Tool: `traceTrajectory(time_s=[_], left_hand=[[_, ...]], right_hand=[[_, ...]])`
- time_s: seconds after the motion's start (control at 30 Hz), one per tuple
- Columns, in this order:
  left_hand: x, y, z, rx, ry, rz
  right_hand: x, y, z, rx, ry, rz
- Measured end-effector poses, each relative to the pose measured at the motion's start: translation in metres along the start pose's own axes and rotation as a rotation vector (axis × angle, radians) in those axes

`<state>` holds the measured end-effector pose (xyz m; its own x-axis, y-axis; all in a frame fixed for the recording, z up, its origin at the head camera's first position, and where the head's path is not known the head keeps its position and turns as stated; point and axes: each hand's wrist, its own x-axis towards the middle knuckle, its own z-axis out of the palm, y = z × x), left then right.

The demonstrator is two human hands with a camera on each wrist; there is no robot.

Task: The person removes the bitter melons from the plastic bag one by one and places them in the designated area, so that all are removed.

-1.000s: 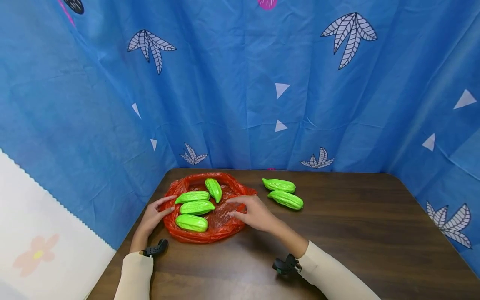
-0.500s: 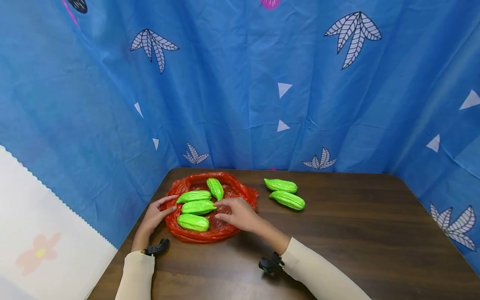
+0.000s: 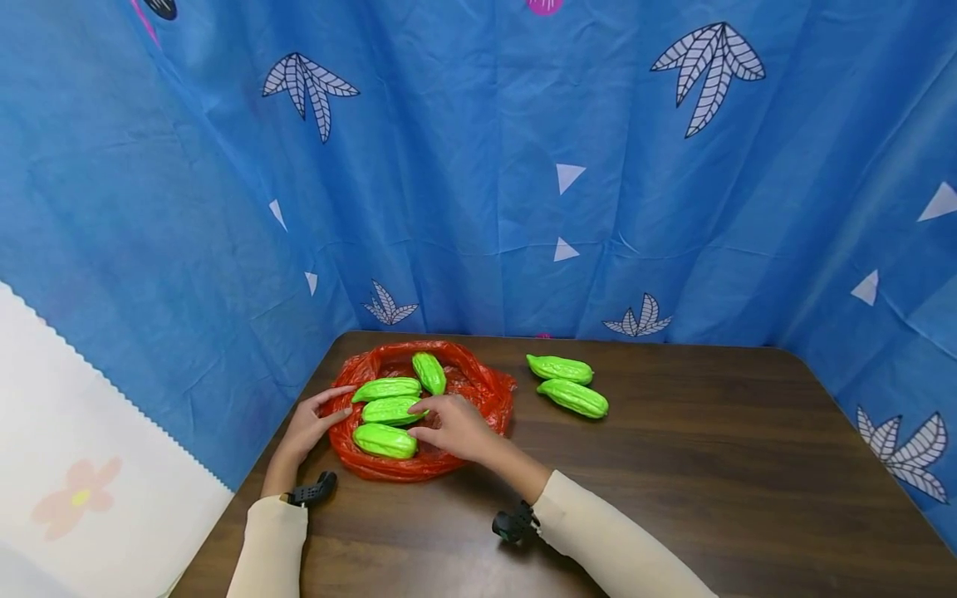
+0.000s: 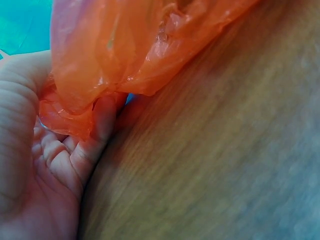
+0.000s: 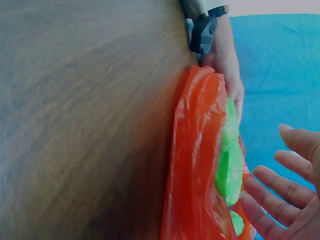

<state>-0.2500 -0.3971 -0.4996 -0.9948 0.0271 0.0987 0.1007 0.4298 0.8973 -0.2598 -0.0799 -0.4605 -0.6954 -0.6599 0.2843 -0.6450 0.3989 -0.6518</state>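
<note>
A red plastic bag (image 3: 396,475) lies spread with its mouth facing up at the table's left. Several bright green bitter melons rest inside: one at the front (image 3: 385,441), others behind it, and one angled at the back (image 3: 429,373). At the bag's left edge, my left hand (image 3: 305,428) holds the thin plastic (image 4: 115,55) between thumb and curled fingers. Over the bag's middle, my right hand (image 3: 459,428) has loosely spread fingers (image 5: 280,185) and holds nothing. Its fingertips overlap a middle melon's right end in the head view; whether they touch it I cannot tell.
Two more bitter melons, a rear one (image 3: 561,369) and a front one (image 3: 572,399), lie side by side to the bag's right. The brown wooden table (image 3: 673,465) ends at a blue patterned curtain (image 3: 508,166). A white cloth (image 3: 82,432) hangs at the left.
My right hand has moved left across the bag, from its right side to the melons' right ends. The left hand stays at the bag's left edge.
</note>
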Motion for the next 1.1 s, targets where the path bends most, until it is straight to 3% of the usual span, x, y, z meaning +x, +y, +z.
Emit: traceTrajectory(time_s=[0.4, 0.63, 0.73, 0.93, 1.1], left_hand=[[0.000, 0.002, 0.000, -0.020, -0.006, -0.005], [0.000, 0.003, 0.000, -0.012, -0.008, -0.004], [0.002, -0.004, 0.000, -0.006, -0.001, 0.004], [0.011, -0.030, -0.001, 0.009, 0.019, -0.004], [0.013, -0.036, -0.002, 0.008, 0.021, 0.009]], right_hand=[[0.006, -0.001, 0.019, -0.097, 0.015, 0.004], [0.009, -0.003, 0.032, -0.156, 0.041, 0.054], [0.010, -0.004, 0.035, -0.169, 0.045, 0.065], [0.009, -0.005, 0.039, -0.213, 0.035, 0.092], [0.008, -0.003, 0.045, -0.249, 0.034, 0.107]])
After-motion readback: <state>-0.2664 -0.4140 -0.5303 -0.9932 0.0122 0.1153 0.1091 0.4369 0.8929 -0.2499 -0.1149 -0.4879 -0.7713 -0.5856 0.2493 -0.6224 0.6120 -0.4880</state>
